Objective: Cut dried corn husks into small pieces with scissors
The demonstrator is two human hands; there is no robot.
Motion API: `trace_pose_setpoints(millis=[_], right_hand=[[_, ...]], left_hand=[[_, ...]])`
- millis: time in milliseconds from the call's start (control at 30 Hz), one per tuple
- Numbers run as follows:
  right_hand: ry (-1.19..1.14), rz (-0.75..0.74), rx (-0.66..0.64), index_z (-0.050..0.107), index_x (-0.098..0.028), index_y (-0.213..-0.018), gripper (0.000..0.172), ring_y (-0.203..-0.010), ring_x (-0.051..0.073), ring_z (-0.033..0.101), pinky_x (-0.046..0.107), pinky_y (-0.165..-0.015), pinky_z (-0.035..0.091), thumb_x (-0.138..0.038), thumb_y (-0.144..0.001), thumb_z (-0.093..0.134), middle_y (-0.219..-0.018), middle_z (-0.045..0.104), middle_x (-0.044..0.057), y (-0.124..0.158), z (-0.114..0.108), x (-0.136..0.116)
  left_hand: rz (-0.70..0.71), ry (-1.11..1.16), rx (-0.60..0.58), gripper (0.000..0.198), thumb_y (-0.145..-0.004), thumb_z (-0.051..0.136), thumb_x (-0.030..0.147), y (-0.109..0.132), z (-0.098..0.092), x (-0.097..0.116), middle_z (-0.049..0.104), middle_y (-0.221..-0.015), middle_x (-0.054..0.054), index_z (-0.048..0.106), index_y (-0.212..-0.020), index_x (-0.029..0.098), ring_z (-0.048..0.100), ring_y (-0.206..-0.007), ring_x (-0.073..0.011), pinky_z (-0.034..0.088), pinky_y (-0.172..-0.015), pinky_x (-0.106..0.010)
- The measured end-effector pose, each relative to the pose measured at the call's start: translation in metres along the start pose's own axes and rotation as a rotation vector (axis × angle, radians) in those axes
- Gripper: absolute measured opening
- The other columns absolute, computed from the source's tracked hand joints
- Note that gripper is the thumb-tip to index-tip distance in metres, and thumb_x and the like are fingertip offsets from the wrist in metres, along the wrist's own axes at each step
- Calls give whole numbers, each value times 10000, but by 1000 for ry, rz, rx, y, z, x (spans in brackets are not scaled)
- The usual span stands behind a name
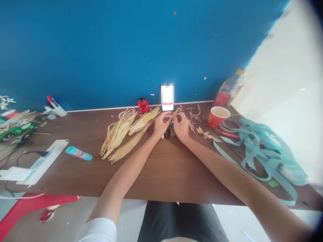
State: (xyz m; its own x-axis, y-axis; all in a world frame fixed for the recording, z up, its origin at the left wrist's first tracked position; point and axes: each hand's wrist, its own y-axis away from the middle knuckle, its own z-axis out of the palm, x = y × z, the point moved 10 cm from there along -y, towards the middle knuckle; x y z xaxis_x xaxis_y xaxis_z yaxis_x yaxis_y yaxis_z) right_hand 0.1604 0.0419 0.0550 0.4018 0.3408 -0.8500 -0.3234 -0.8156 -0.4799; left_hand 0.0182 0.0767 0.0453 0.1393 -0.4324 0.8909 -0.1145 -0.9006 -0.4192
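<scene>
left hand (161, 124) | right hand (181, 126) | fingers (168, 116) of both pinching a dried husk strip (174, 113) | black scissors (167, 133) at 6 o'clock | corn husks (123, 134) at 9 o'clock

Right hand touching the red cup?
Apart. The head view shows the right hand well left of the red cup in the picture, with dry scraps lying between them.

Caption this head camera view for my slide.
Left hand and right hand pinch a thin dried husk strip over a brown wooden table, beside pale yellow dried corn husks.
</scene>
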Motion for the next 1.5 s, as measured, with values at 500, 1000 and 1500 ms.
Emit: trace_pose_setpoints(millis=[500,1000,1500], right_hand=[[-57,-55,-32,576,-200,-934,161,-787,197,631,335,-753,499,-322,-893,479,-869,675,63,2,3,-9],[-65,-48,-140,616,-204,-844,188,-741,187,614,304,-705,455,-365,-877,524,-811,686,34,1,16,-6],[-56,-53,-159,620,-196,-844,218,-677,165,567,284,-672,424,-363,-881,486,-773,663,18,2,17,-9]], left_hand=[[-11,27,35,166,-836,600,321,1,-4,9,654,-762,-22,646,-789,169,591,-708,-135,470,-694,-255],[-154,216,145,194,-735,729,358,0,-14,-12,674,-746,-11,723,-798,174,585,-687,-123,483,-682,-268],[-126,213,125,150,-761,701,307,0,-11,-10,686,-761,-20,719,-789,160,590,-695,-125,468,-698,-259]])
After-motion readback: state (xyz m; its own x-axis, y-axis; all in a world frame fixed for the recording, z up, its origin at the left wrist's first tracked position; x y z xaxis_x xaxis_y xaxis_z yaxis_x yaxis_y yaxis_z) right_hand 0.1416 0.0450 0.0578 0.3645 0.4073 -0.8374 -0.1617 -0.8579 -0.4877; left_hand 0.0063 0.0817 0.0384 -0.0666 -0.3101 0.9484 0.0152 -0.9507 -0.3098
